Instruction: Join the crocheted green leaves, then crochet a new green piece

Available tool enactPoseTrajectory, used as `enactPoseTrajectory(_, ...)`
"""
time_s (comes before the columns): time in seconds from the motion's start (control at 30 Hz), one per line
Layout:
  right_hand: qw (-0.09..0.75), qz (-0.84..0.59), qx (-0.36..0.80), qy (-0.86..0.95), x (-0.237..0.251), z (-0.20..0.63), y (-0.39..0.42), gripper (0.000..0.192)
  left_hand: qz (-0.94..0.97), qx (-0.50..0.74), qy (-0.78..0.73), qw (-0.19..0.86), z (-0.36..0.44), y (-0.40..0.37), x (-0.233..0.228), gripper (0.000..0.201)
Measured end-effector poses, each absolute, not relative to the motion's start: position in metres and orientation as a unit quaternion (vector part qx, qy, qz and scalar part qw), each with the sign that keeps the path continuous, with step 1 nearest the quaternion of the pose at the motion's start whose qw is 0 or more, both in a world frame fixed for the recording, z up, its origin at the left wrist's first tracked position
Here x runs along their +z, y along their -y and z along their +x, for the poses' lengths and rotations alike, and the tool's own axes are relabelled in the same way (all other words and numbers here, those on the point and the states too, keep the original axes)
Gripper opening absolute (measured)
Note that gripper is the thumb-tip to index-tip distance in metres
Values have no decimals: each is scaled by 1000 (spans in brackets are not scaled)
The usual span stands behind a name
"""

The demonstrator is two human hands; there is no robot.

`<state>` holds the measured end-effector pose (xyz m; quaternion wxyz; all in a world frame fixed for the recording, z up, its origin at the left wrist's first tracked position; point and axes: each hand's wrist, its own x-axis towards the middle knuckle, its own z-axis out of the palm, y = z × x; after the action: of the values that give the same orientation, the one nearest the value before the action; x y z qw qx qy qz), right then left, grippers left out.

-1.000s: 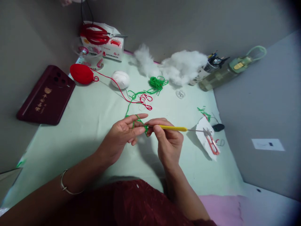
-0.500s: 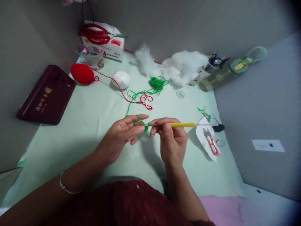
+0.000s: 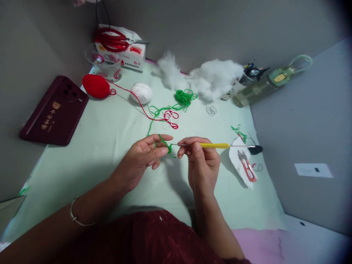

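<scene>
1. Your left forearm carries a thin metal bracelet (image 3: 73,216), and dark red cloth (image 3: 154,238) lies nearest you at the bottom of the view.
2. Your left hand (image 3: 140,157) is curled, with the green yarn (image 3: 162,141) looped over the forefinger and pinched between thumb and fingers.
3. Your right hand (image 3: 202,161) is closed on the yellow-handled crochet hook (image 3: 214,145), held level above the desk (image 3: 96,154); its metal tip meets the small green knot just beside your left fingertips.
4. Your two hands sit close together, nearly touching at the yarn.
5. To your right, red thread snips (image 3: 247,167) lie on a scrap of white paper (image 3: 236,154), with a small dark object (image 3: 255,149) just beyond them.
6. The green strand runs away from you to a loose green yarn pile (image 3: 184,97), passing a tangle of red and white thread (image 3: 170,119).
7. Farther left lie a red yarn ball (image 3: 95,86) and a white yarn ball (image 3: 140,92), and a dark red phone (image 3: 52,112) rests at the desk's left edge.
8. Along the far wall stand a box topped by red scissors (image 3: 112,39), white stuffing (image 3: 211,77), a pen cup (image 3: 243,80) and a green-capped bottle (image 3: 264,86).
</scene>
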<state>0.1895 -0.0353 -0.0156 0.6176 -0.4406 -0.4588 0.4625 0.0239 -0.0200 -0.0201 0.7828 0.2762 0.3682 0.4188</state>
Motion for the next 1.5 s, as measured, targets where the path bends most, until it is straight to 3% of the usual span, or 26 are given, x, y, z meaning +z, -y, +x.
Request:
enactPoseTrajectory(1.0, 605, -429, 430, 515, -14, 190, 38, 17, 295, 415, -379, 773, 23, 19, -20, 22)
enactPoseTrajectory(1.5, 603, -435, 485, 460, -16, 189, 38, 14, 299, 413, -374, 775, 22, 18, -12, 51)
